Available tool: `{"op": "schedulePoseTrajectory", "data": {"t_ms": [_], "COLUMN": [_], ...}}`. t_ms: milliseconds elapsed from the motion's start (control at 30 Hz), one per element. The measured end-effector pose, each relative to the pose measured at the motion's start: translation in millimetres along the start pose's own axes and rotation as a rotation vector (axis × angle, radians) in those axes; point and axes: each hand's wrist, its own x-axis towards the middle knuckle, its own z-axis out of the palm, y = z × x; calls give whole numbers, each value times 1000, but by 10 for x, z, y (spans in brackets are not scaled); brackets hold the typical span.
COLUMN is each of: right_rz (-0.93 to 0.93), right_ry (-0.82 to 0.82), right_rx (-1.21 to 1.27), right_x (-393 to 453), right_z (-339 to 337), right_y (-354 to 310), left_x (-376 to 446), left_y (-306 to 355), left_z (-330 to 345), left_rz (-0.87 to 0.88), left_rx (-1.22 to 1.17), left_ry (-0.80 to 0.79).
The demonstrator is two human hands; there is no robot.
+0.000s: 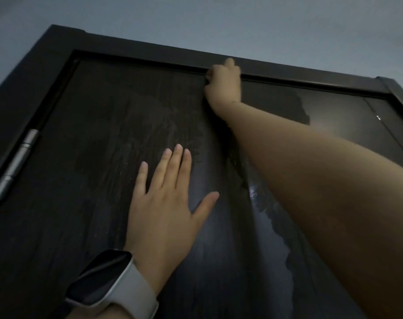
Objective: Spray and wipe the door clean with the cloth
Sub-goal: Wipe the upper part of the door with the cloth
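The dark wooden door (99, 157) fills the view, seen from below. My left hand (166, 199) rests flat on the panel with its fingers straight and spread, and a white-strapped watch (108, 282) sits on its wrist. My right hand (223, 84) reaches up to the door's top edge with its fingers curled. A dark scrap of cloth (207, 77) shows at its fingertips, and the rest is hidden under the hand. The door's left and middle look dull and streaked. A ragged line runs under my right arm, and right of it the surface is glossy. No spray bottle is in view.
The dark door frame (177, 51) borders the top and both sides. A silver hinge (14, 166) sits on the left edge. Above the frame is a pale grey wall (218, 17).
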Motion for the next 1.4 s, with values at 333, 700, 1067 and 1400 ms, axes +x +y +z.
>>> {"op": "schedulePoseTrajectory", "data": {"t_ms": [333, 700, 1067, 1400], "right_rz": [-364, -408, -496, -686], "right_ry": [-120, -187, -282, -544], "right_rx": [-36, 349, 358, 370], "right_x": [22, -861, -2672, -3672], "right_z": [-95, -603, -1227, -1624], "right_y": [28, 619, 831, 837], "left_x": [0, 24, -235, -816], "left_y": [14, -5, 38, 47], "left_z": [-71, -161, -353, -324], "left_rz": [-13, -42, -96, 9], "left_rx": [-58, -122, -305, -149], "left_ry": [-59, -135, -205, -173]}}
